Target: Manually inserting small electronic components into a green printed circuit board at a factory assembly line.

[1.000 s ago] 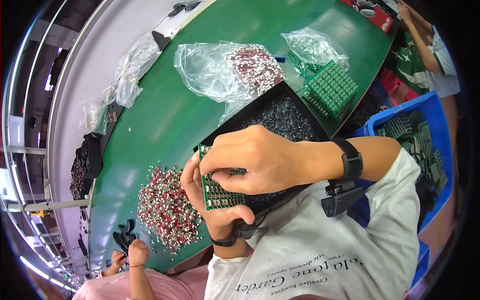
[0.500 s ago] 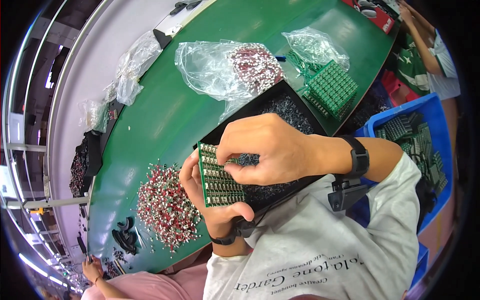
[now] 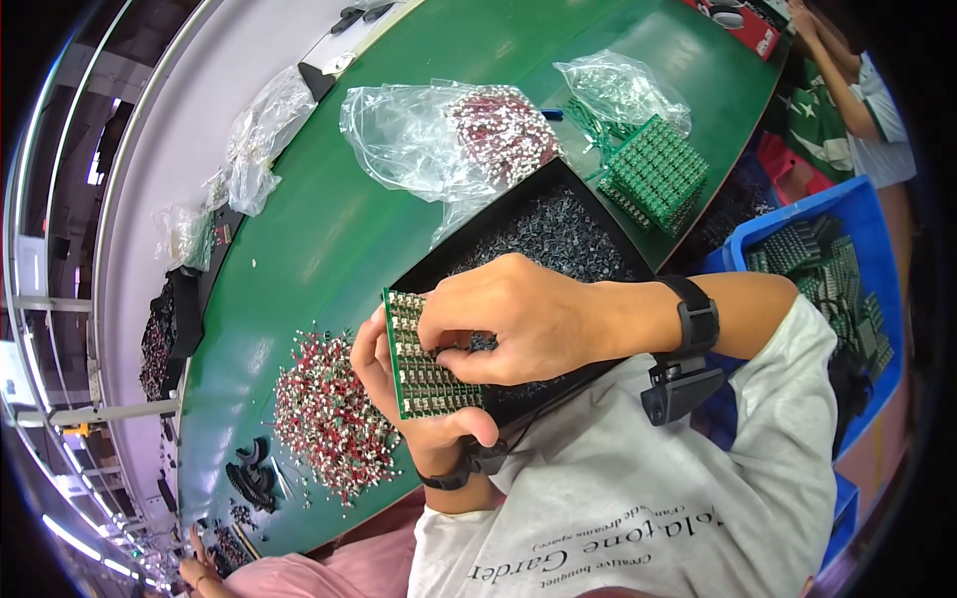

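Observation:
My left hand grips a green circuit board panel by its edges, fingers along the far-left side and thumb at the near corner. Rows of small pale components cover the panel's upper face. Over it, my right hand is closed in a pinch, fingertips against the rows. Whatever lies between those fingertips is too small to make out. Beneath both hands is a black tray holding many tiny dark parts. Part of the panel is hidden by my right hand.
A heap of red and white small parts lies left of my hands. Beyond the tray are a clear bag of similar parts and stacked green panels. A blue bin of boards stands right. Other people sit at the table's ends.
My right hand has shifted slightly left and down across the panel, its fingertips now on lower rows. The panel stays in my left hand, tilted a little differently.

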Motion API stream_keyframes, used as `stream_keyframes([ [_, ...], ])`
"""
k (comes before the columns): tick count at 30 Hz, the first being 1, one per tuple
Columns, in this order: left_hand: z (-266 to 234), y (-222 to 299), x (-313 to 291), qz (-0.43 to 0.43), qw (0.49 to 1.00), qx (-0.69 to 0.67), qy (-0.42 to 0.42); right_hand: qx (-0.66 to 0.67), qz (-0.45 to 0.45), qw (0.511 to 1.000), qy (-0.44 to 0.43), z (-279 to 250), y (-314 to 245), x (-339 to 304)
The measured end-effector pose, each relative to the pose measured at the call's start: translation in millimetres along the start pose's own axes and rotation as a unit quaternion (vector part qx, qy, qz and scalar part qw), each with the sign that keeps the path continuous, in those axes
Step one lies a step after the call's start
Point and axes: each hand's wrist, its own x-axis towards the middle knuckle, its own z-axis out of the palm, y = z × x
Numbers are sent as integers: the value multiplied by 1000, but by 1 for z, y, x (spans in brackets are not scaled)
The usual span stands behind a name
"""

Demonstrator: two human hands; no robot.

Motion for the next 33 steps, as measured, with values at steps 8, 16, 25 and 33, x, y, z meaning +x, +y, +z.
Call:
stream_keyframes([
  [8,2,-1,3,41,999,-14,0,-22,14,1000,-1,-12,0,0],
  [16,7,6,5,8,1000,4,-4,-30,40,997,-61,-1,2,-9],
  [25,5,0,5,39,999,-10,-5,24,47,998,-35,-3,0,-12],
  [33,4,-3,6,46,999,-25,-2,-33,86,994,-62,-18,-4,-10],
])
